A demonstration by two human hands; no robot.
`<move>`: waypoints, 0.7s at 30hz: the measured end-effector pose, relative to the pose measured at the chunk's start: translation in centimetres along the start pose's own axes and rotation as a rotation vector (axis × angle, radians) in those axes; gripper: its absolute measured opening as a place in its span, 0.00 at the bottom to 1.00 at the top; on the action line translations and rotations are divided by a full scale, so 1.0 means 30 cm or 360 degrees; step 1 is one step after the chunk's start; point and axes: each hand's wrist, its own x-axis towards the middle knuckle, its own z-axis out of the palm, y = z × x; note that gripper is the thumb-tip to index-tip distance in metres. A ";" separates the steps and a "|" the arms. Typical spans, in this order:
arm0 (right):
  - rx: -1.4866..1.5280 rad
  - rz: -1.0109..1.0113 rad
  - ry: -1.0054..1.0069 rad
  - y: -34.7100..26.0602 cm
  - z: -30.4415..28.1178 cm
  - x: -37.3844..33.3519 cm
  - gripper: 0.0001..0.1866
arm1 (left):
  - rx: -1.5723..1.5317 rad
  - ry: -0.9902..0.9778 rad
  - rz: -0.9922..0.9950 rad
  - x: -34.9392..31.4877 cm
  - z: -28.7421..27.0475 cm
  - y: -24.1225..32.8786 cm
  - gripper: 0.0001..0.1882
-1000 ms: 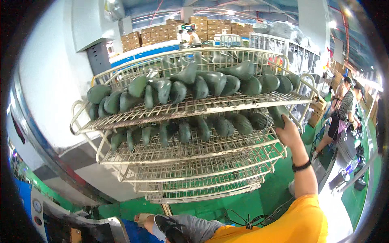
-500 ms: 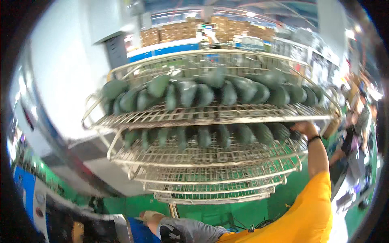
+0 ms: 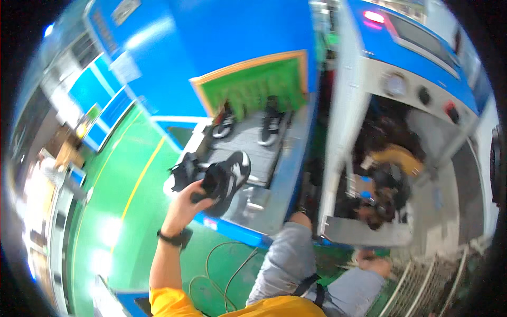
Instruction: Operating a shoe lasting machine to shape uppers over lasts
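My left hand [image 3: 186, 207], with a dark band at the wrist, has its thumb and fingers closed on the opening of a black and white sneaker [image 3: 232, 177]. That sneaker is tilted over the near end of a grey conveyor belt [image 3: 240, 145]. Right beside it is another black and white shoe [image 3: 185, 170], partly covered by the first. Farther up the belt stand two more sneakers, a left one [image 3: 224, 122] and a right one [image 3: 270, 124], just in front of a green fringed curtain [image 3: 253, 84]. My right hand does not show.
A blue machine [image 3: 211, 31] surrounds the curtained opening. At right stands a blue and white machine [image 3: 369, 74] with a gauge, knobs and a lit red lamp; its open bay holds dark parts. A wire rack [image 3: 422, 288] is at lower right. Hoses [image 3: 227, 274] lie on the green floor.
The view has swung from a wire rack of dark green shoe-last shapes, where my right hand was at a shelf, to the conveyor. My left hand now shows, gripping a sneaker.
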 end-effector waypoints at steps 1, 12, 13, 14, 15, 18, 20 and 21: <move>0.0362 0.0170 -0.0468 -0.045 0.013 0.041 0.27 | 0.0129 -0.0205 -0.0363 0.052 -0.028 0.002 0.20; 0.0578 -0.0763 -0.1331 -0.618 0.183 0.255 0.26 | 0.1022 0.0069 -0.0467 0.081 -0.129 -0.517 0.24; 0.0606 -0.0873 -0.1391 -0.638 0.232 0.245 0.27 | 0.0988 0.0244 -0.0374 -0.001 -0.123 -0.509 0.22; 0.0626 -0.0986 -0.1455 -0.659 0.278 0.230 0.27 | 0.0924 0.0355 -0.0328 -0.112 -0.128 -0.519 0.22; 0.0627 -0.1054 -0.1472 -0.677 0.318 0.212 0.27 | 0.0891 0.0391 -0.0335 -0.234 -0.149 -0.509 0.22; 0.0770 -0.1738 -0.1269 -0.750 0.438 0.151 0.22 | 0.0900 0.0444 -0.0435 -0.668 -0.251 -0.478 0.21; 0.0829 -0.1910 -0.1287 -0.809 0.480 0.097 0.21 | 0.0964 0.0559 -0.0559 -0.966 -0.319 -0.431 0.19; 0.0873 -0.1982 -0.1448 -0.867 0.487 0.060 0.21 | 0.1048 0.0576 -0.0757 -1.175 -0.370 -0.406 0.19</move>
